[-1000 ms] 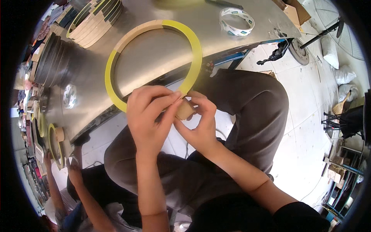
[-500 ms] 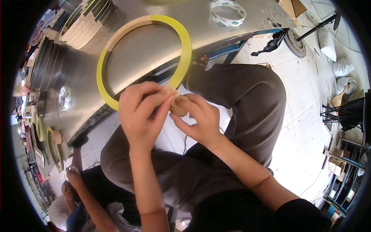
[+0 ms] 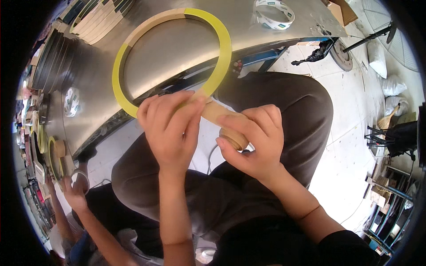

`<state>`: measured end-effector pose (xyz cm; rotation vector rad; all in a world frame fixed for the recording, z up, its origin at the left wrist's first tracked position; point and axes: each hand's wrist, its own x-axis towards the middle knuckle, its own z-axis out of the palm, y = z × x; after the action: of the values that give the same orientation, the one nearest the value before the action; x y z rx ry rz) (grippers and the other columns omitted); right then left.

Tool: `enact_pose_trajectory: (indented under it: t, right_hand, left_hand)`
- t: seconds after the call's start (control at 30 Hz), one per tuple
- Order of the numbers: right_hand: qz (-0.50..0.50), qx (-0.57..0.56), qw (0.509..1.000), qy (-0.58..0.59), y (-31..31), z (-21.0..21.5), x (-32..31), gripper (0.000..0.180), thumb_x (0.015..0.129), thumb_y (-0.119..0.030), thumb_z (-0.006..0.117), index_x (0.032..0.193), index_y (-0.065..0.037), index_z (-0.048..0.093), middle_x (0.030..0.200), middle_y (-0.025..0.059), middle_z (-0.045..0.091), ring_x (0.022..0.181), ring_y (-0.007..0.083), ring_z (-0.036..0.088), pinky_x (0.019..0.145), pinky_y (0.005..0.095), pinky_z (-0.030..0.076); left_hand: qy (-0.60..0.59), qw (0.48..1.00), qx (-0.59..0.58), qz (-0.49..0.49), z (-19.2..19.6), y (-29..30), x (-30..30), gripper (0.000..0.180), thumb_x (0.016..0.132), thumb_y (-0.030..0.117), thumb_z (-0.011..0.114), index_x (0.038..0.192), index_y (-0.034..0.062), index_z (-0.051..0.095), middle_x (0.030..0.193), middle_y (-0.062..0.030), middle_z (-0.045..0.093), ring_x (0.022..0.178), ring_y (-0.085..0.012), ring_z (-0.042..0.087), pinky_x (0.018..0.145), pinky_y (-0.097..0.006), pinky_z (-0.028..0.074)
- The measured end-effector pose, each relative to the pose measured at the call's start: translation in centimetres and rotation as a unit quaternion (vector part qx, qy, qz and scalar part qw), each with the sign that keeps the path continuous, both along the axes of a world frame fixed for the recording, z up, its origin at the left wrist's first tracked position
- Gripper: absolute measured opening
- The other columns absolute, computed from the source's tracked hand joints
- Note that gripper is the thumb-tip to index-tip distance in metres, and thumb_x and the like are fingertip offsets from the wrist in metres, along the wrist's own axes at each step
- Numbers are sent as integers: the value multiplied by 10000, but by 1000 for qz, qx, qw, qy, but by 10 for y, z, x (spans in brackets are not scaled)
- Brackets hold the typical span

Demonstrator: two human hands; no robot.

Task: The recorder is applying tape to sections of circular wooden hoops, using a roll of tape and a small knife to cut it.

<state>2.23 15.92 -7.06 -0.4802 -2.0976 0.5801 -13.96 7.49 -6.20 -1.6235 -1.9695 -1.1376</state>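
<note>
A large flat ring (image 3: 225, 48), yellow-green with a tan stretch along its far upper left side, rests partly on the metal table and reaches over its near edge toward me. My left hand (image 3: 172, 133) pinches the ring's near side, fingers closed where a tan tape strip (image 3: 216, 111) meets it. From there the strip runs taut to a small roll of tan tape (image 3: 234, 138). My right hand (image 3: 262, 144) grips that roll between thumb and fingers, a short way right of the ring. The left fingertips hide the strip's end.
On the metal table (image 3: 100, 91) stand stacked black rings (image 3: 55, 62), stacked yellow-and-tan rings (image 3: 100, 22) and two white printed rings, one far right (image 3: 275, 15), one left (image 3: 71, 102). At lower left, another person's hand (image 3: 74, 195) holds a ring-shaped thing. My knees are below the table edge.
My right hand has moved right and slightly down with the roll, drawing out a length of tape. My left hand stays at the ring. The other person's hands have risen.
</note>
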Motion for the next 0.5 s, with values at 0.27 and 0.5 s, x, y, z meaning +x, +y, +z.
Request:
enact_pose_trajectory:
  t: [0.27,0.5]
  right_hand:
    - [5,90,996,24,19,25,-28,289,655,-258,805,888,-136,684,778,13,554,738,237,530,690,386,384]
    - [28,36,998,50,26,30,-50,167,678,-209,756,795,-136,662,749,17,570,694,249,527,648,370,384]
  left_hand:
    - [-15,999,-13,-38,0,-7,-9,242,721,71,770,952,129,725,1026,-11,685,978,-221,621,978,-394,361]
    - [-48,998,25,-39,-4,-5,-10,221,701,87,794,892,136,693,977,12,690,951,-196,629,964,-373,345]
